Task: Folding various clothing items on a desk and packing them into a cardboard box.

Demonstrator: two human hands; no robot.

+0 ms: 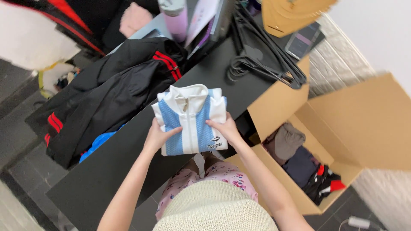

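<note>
Head view: a folded blue-and-white jacket [190, 119] is held over the black table [107, 179].
Left hand [157, 136]: closed on its 9 o'clock edge.
Right hand [226, 128]: closed on its 3 o'clock edge.
Box [368, 124]: open, at 3 o'clock, clothes inside.
Advice: the fold is best kept flat, gripped evenly.

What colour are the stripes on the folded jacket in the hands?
Light blue and white stripes on the folded jacket, with a white collar; head view.
</note>
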